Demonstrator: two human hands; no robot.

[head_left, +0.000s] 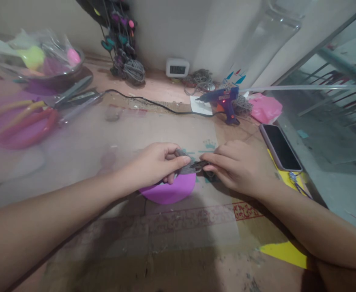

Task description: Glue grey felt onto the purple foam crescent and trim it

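Over the middle of the table, my left hand (pixel 167 163) pinches a small bundle of grey cord (pixel 186 166) between thumb and fingers. My right hand (pixel 229 164) is closed on the other end of the same bundle, its thumb and index finger pressed together. The exact shape of the bundle is partly hidden by my fingers. Just below lies a flat purple piece with a rounded edge (pixel 168 194), its far side covered by my left hand. A dark thin strand shows under my left hand.
A blue glue gun (pixel 225 101) with a lit red light stands at the back, its black cable running left. A phone (pixel 281 147) lies near the right table edge. Scissors (pixel 41 113) and a bowl of bagged pieces (pixel 65 75) are left. A digital clock (pixel 177 68) stands by the wall.
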